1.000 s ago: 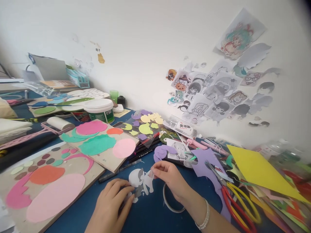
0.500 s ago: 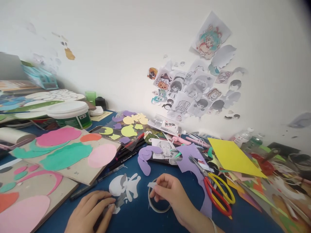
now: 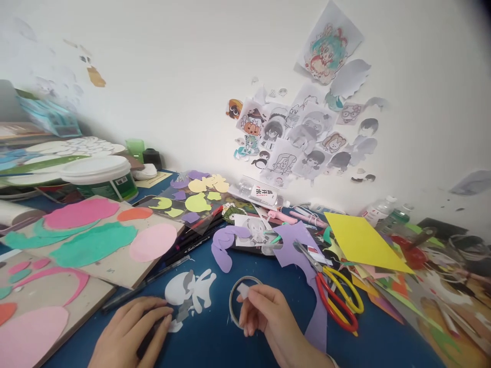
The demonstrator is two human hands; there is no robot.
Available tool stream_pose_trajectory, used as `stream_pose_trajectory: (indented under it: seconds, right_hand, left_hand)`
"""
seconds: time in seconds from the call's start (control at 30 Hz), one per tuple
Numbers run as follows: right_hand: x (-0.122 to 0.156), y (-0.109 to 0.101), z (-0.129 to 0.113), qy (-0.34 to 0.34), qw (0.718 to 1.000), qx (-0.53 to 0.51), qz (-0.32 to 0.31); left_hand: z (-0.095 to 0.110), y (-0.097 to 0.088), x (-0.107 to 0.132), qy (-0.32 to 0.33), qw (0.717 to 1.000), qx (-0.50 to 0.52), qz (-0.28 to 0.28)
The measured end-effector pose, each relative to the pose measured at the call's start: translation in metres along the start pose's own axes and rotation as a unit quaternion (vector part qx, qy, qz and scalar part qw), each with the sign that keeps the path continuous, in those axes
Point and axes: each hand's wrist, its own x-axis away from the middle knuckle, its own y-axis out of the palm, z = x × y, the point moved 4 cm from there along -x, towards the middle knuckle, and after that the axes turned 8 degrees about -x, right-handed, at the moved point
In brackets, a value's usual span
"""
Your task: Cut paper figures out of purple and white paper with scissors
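My right hand (image 3: 274, 312) pinches a small whitish piece of tape (image 3: 242, 290) between thumb and forefinger. Its other fingers curl over the narrow tape roll (image 3: 232, 301), hiding part of the ring. On the left, my left hand (image 3: 132, 332) lies with its fingers stretched out and a little bent, palm down on the blue table. Its fingertips reach small white paper scraps (image 3: 175, 326) and a grey paper piece (image 3: 184, 308). Just beyond lie white paper cutouts (image 3: 201, 290) forming a figure with a rounded head (image 3: 175, 289). A purple curved cutout (image 3: 222, 250) rests behind them.
Scissors (image 3: 337, 301) with red and yellow handles lie on purple paper (image 3: 316, 327) at the right. Boards (image 3: 115, 271) with coloured cutouts fill the left. Behind stand a white-lidded tub (image 3: 97, 176) and a lying water bottle (image 3: 259, 194). Yellow paper (image 3: 364, 243) tops a paper pile.
The view has shifted slightly, so everything sits a little further left and higher. My right hand has moved slightly right and nearer, still pinching the tape piece. My left hand stays by the scraps.
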Motion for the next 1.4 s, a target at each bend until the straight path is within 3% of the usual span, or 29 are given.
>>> stream_pose_trajectory:
  seconds: [0.1,0.17,0.4,0.47,0.63,0.77,0.87,0.93,1.03,1.1,1.27,1.4]
  right_hand:
    - [0.007,0.009,0.008,-0.014,0.988,0.149,-0.024]
    - [0.012,0.017,0.014,-0.052,0.96,0.273,-0.04]
    - [0.021,0.029,0.023,-0.175,0.795,0.58,-0.026]
    - [0.021,0.027,0.023,-0.171,0.785,0.595,-0.028]
    - [0.02,0.023,0.024,-0.172,0.791,0.586,-0.035]
    - [0.019,0.021,0.023,-0.198,0.791,0.579,-0.027]
    - [0.016,0.029,0.019,-0.225,0.791,0.565,-0.069]
    - [0.013,0.04,0.015,-0.258,0.762,0.582,-0.118]
    - [0.008,0.058,0.013,-0.288,0.685,0.646,-0.175]
    - [0.005,0.064,0.015,-0.283,0.652,0.678,-0.187]
    - [0.006,0.069,0.021,-0.285,0.633,0.692,-0.199]
    - [0.006,0.07,0.023,-0.303,0.623,0.696,-0.188]
  left_hand:
    - [0.01,-0.012,-0.006,-0.004,1.0,0.002,0.014]
    - [0.016,-0.02,-0.009,-0.016,0.999,0.007,0.03]
    - [0.021,-0.024,-0.009,-0.05,0.998,0.023,0.013]
    - [0.018,-0.025,-0.006,-0.065,0.997,0.025,0.011]
    - [0.006,-0.036,0.004,-0.119,0.992,0.002,0.042]
    - [0.011,-0.033,0.01,-0.064,0.997,-0.031,0.011]
    - [0.015,-0.026,0.011,-0.048,0.997,-0.051,-0.022]
    - [0.015,-0.024,0.011,-0.044,0.998,-0.047,-0.024]
    - [0.015,-0.025,0.013,-0.03,0.999,-0.04,-0.007]
    - [0.015,-0.025,0.015,-0.021,0.999,-0.046,0.007]
    - [0.017,-0.03,0.016,0.001,0.995,-0.091,0.044]
    - [0.027,-0.036,0.012,0.067,0.99,-0.114,0.045]
